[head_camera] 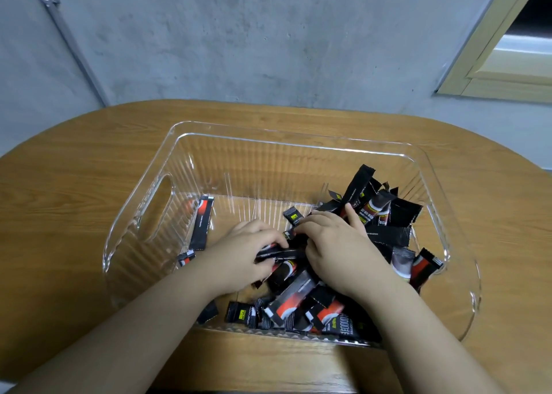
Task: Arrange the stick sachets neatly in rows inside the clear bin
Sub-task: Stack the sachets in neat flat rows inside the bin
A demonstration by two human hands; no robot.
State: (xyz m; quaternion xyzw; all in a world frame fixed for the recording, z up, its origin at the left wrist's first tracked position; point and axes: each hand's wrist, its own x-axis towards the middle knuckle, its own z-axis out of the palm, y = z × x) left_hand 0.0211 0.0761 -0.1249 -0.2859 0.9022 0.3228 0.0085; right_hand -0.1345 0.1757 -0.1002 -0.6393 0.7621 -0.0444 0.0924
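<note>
Stick sachets (301,301), black with red and white printing, are lying in a loose heap inside the clear bin (167,166), which is sitting on a wooden table (74,184) with rounded ends. The heap is filling the bin's right half and its near side, with sachets crossing one another at every angle and several sticking up against the far right wall. One sachet (202,223) is lying apart from the heap at the bin's left end, running front to back just beside the wall with the cut-out handle (158,205), and the end of another sachet (185,257) is showing just in front of it.

Both hands are reaching down into the middle of the bin from the near edge. The left hand (239,256) is gripping a sachet (279,253) that is lying crosswise, its fingers (268,238) curling over the top of it and pressed close together. The right hand (331,244) is meeting the same sachet from the other side, its fingers bent down onto it, though I cannot tell whether they are pinching it or only pressing on it. The right thumb (352,217) is pointing away toward the raised sachets at the far right.

Behind the table a grey concrete wall (239,35) is rising, with a pale wooden frame (493,65) at the upper right.
</note>
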